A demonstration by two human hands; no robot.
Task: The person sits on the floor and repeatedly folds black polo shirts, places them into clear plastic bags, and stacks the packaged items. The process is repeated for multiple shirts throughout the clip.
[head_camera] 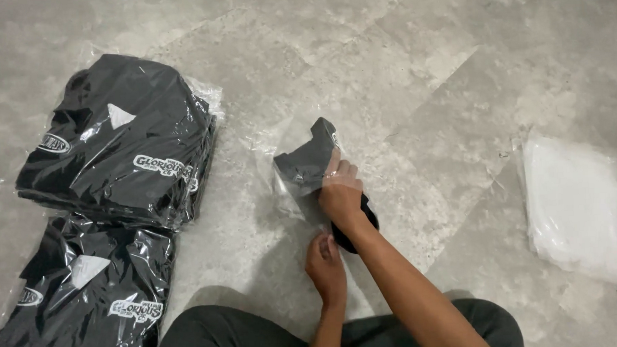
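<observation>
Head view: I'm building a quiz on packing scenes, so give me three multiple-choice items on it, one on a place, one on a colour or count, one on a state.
1. Where does the stack of empty clear bags lie?
A. On the floor at the right
B. On the bagged stacks
C. On the person's lap

2. What colour is the garment at the hands?
A. White
B. Black
C. Red

3. How far is that garment in its clear bag?
A. Wholly outside it
B. Partly in, one end sticking out
C. Sealed and stacked

Answers:
1. A, the pile sits on the floor far right, apart from the two bagged stacks at the left.
2. B, it is black like the bagged ones.
3. B, the right hand presses on it inside the plastic while a dark end shows by the left hand.
</observation>
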